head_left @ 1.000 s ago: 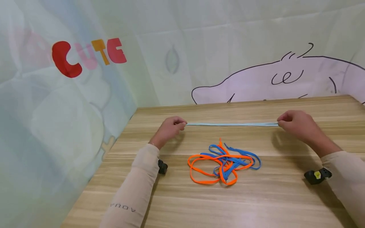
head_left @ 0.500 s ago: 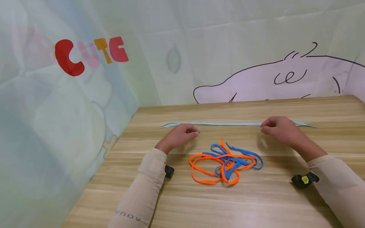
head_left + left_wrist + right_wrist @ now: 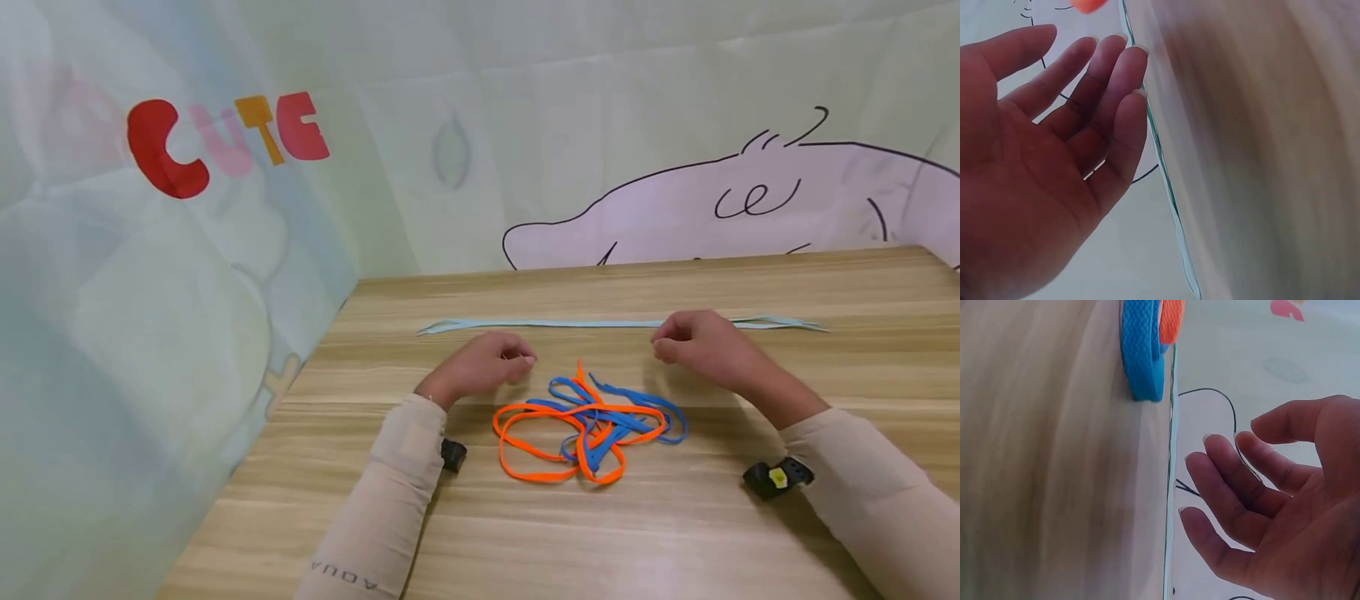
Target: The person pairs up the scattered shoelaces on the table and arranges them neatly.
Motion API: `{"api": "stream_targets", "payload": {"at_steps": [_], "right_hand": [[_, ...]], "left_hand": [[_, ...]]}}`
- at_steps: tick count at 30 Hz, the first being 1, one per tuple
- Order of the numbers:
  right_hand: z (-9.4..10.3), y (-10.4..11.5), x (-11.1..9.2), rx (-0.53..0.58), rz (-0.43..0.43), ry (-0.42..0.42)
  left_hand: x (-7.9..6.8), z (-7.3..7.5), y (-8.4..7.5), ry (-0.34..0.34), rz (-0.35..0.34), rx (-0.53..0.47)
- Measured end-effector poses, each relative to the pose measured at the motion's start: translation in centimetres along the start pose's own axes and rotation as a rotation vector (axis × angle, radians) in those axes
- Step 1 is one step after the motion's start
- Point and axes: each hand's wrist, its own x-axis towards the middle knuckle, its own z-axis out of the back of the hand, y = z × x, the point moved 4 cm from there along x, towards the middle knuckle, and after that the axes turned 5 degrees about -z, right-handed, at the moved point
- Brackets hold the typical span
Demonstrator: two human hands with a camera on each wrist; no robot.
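Observation:
A light blue shoelace (image 3: pixel 570 323) lies stretched in a straight line across the far part of the table, its ends split into thin strands. Nearer me sits a loose tangle of an orange shoelace (image 3: pixel 536 477) and a blue shoelace (image 3: pixel 675 421). My left hand (image 3: pixel 483 365) hovers left of the tangle, fingers loosely bent and holding nothing, as the left wrist view confirms. On the other side my right hand (image 3: pixel 701 343) overlaps part of the light blue lace in the head view. Its fingers (image 3: pixel 1216 494) are relaxed and apart, with nothing between them.
The wood-grain table (image 3: pixel 450 550) reaches back to a pale fabric wall (image 3: pixel 420 167) with cartoon drawings. Another printed sheet (image 3: pixel 180 317) runs along the table's left edge. Each wrist wears a small black camera (image 3: pixel 768 479).
Both hands have let go of the light blue shoelace's ends and moved inward and closer to me, toward the tangle. The light blue lace stays on the table.

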Motion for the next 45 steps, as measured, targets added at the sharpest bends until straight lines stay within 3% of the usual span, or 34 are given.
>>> {"api": "stream_targets", "payload": {"at_steps": [13,23,45], "right_hand": [[-0.8,1.1,-0.6,0.006,0.029,0.058],[-0.5,0.9,-0.9,0.074,0.024,0.12],[-1.8,2.5,-1.2,0.039,0.085,0.196]], "left_hand": [[0.1,-1.2,-1.0,0.085,-0.007,0.038],[0.2,-1.9,-1.7,0.13,0.04,-0.018],[0.2,-2.6,-2.3,0.204,0.038,0.08]]}}
